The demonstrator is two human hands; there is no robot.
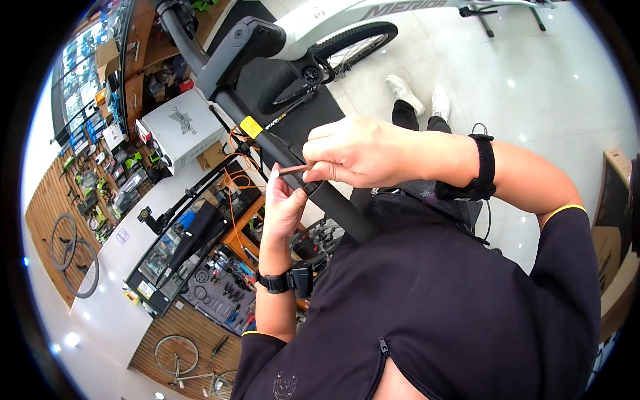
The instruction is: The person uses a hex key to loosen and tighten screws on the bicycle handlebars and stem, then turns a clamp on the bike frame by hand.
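A white cardboard box [181, 127] sits near a tool tray [220, 293] and wall-hung wheels [75, 257].

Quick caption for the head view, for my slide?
Both hands meet at a black bike tube: right hand pinches a thin rod, left hand steadies below.

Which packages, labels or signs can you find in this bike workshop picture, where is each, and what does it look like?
White box: on the counter at upper left, squarish, with dark print.
Yellow label: stuck on the black tube above both hands, small and rectangular.
Brown carton: at the right edge, plain cardboard.
Small packaged goods: hanging on the wooden wall at left, mixed colours.
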